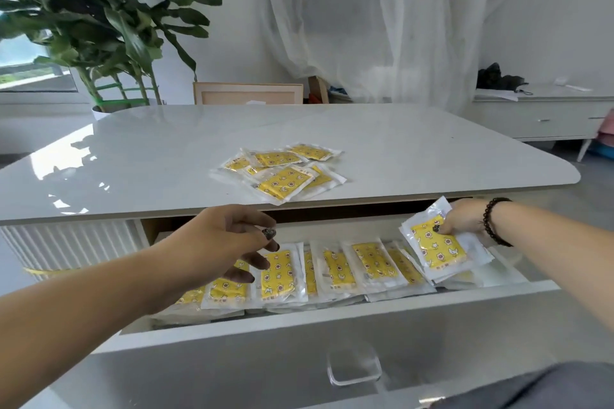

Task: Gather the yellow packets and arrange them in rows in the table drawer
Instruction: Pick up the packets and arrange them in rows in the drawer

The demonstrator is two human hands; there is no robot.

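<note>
I see the left hand [229, 236] hovering over the open white table drawer [332, 312], its fingers loosely curled and a little spread, holding nothing, just above the row of yellow star-printed packets in clear wrappers [332, 271] lying side by side inside. My right hand [463, 217] pinches a small stack of the same packets [438, 242], thumb on top, over the drawer's right end. A loose pile of packets [282, 173] lies on the glossy white tabletop [149, 159].

Yellow star-patterned packets [277, 274], white drawer [332, 312].
</note>
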